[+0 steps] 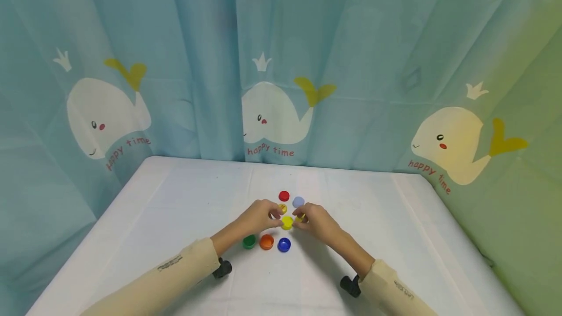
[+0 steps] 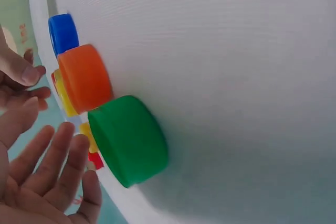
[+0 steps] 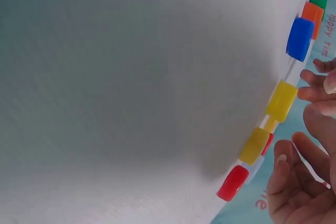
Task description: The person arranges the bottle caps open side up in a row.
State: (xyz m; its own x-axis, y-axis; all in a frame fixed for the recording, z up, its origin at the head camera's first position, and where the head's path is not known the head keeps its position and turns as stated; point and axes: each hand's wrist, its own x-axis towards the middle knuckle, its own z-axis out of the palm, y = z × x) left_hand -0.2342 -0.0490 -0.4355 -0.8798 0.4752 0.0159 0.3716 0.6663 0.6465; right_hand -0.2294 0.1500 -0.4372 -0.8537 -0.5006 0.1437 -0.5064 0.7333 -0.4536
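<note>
In the head view, my left hand (image 1: 259, 214) and right hand (image 1: 317, 222) face each other across a bright yellow bottle cap (image 1: 287, 223). Both thumb tips are close beside it; whether they touch it I cannot tell. The left hand (image 2: 50, 182) has its fingers spread and loosely bent in the left wrist view. Loosely bent too are the right hand's fingers (image 3: 286, 177) in the right wrist view, near a yellow cap (image 3: 254, 145) and a red cap (image 3: 232, 183). Neither hand visibly grips anything. My right hand partly covers a second yellow cap (image 1: 300, 217).
Nearer me, green (image 1: 249, 242), orange (image 1: 266, 242) and blue (image 1: 284, 245) caps form a row, the latter two with hollow side up. Farther back lie a red cap (image 1: 284, 196), a pale blue cap (image 1: 298, 202) and another yellow cap (image 1: 283, 207). A curtain (image 1: 369, 62) hangs behind the white table (image 1: 184, 199).
</note>
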